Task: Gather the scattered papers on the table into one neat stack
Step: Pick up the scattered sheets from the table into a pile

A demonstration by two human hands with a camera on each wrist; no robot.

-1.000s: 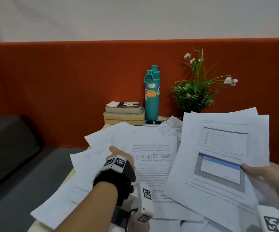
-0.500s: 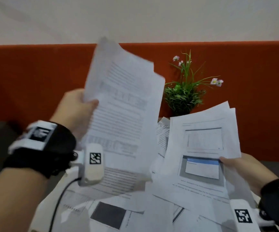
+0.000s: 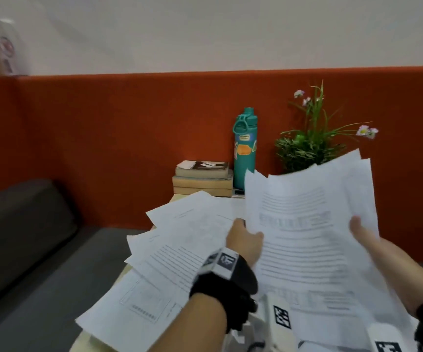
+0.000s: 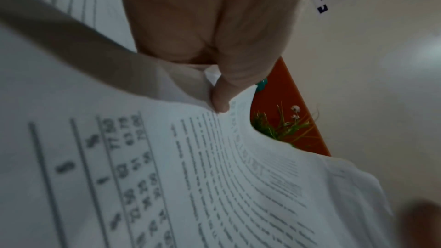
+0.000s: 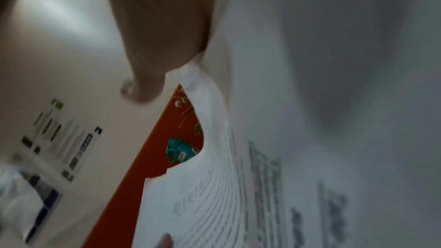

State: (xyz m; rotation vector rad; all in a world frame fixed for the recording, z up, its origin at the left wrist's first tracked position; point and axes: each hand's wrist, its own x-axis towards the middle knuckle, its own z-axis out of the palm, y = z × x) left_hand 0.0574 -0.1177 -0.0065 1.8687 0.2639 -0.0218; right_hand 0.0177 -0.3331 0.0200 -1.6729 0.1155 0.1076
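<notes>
Both hands are up off the table with a loose sheaf of white printed sheets between them, raised at about 3 o'clock of the head view. The left hand pinches the sheaf's left edge, thumb on the printed face; the left wrist view shows the thumb pressed on the margin, with the other fingers hidden behind the paper. The right hand grasps the right edge, thumb on top, fingers hidden behind. The sheaf is not squared: the top corners fan apart at 1 o'clock.

Still on the pale wooden table: several white sheets, scattered and overlapping, fanned from centre to 8 o'clock, corners hanging past the table edge. More paper shows under the wrists at 5 o'clock; I cannot count it.

Judgement: partway. A handful is gathered in hand. Most of the left-side spread is untouched, and no neat stack has been set down. Left to do: collect the remaining sheets, add them to the sheaf, tap the edges level, lay it down.

Not part of the job, at 12 o'clock along the orange partition wall: a teal metal water bottle, a pile of tan paperback books, a green potted plant with small pink flowers.
</notes>
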